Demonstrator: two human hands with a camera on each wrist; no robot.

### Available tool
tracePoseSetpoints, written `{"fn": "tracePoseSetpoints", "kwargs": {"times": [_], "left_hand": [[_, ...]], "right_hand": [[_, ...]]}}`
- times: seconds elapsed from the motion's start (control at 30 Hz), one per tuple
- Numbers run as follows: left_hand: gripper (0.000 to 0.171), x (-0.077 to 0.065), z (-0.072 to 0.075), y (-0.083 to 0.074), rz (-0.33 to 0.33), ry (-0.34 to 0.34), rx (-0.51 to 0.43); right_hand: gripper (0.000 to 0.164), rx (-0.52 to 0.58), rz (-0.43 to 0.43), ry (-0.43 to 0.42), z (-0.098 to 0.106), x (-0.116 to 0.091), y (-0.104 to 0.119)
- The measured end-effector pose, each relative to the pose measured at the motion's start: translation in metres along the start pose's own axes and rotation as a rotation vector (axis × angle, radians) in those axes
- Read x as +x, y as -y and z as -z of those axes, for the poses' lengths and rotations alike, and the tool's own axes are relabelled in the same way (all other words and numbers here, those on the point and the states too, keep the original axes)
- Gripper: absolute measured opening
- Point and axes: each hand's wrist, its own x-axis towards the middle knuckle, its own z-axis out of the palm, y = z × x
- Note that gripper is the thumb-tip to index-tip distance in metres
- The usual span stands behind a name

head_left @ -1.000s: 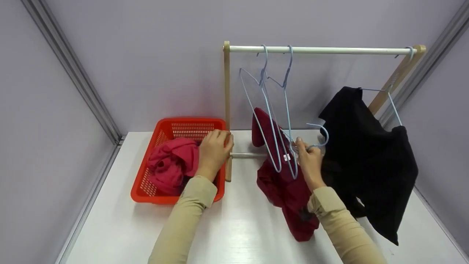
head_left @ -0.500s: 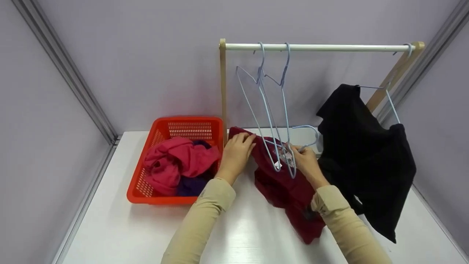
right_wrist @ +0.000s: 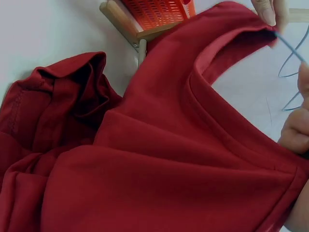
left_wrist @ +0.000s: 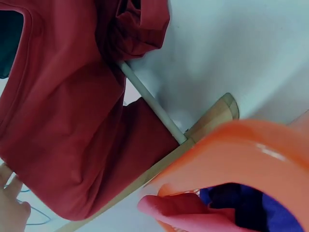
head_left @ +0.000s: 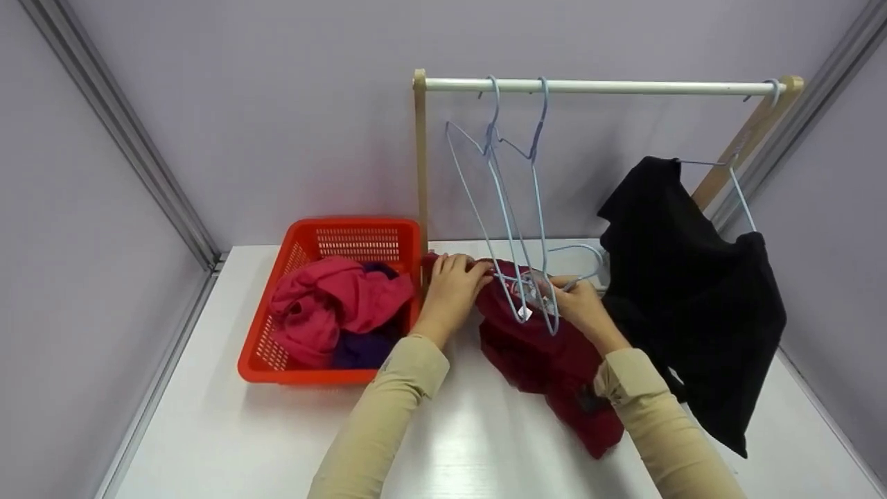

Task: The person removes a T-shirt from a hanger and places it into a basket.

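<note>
A dark red shirt (head_left: 537, 350) lies bunched on the white table under the rack, with a white label at its neck. My left hand (head_left: 454, 285) pinches its neckline edge; the right wrist view shows those fingers (right_wrist: 266, 12) at the end of a light blue hanger (right_wrist: 288, 44) inside the neck opening. My right hand (head_left: 582, 312) grips that hanger below its hook, which points up and to the right. Most of the hanger is hidden by cloth. In the left wrist view the shirt (left_wrist: 63, 125) drapes beside a few fingertips (left_wrist: 12, 186).
Two bare blue hangers (head_left: 538, 201) dangle from the rack's white rail (head_left: 624, 86), in front of the shirt. A black garment (head_left: 686, 298) hangs at the right end. The orange basket (head_left: 263, 326) at left holds pink (head_left: 326, 298) and dark purple clothes, close to the rack's wooden post (head_left: 421, 152).
My left hand has moved right from the basket's edge to the shirt and pinches its neckline. The shirt's upper part is pulled left over the hanger. My right hand has shifted slightly left and down.
</note>
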Motion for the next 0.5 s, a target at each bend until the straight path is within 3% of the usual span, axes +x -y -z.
{"fn": "tracePoseSetpoints", "kwargs": {"times": [0.33,0.4,0.5], "left_hand": [[0.017,-0.005,0.006,0.012,-0.041,-0.177,-0.046],[0.017,-0.004,0.007,0.016,-0.005,-0.233,-0.048],[0.017,-0.002,0.008,0.022,0.117,-0.316,-0.083]], "right_hand": [[0.025,0.023,0.041,0.059,0.005,-0.003,0.003],[0.025,0.001,0.055,0.071,0.008,-0.003,0.002],[0.028,-0.041,0.089,0.073,0.014,-0.002,-0.001]]}}
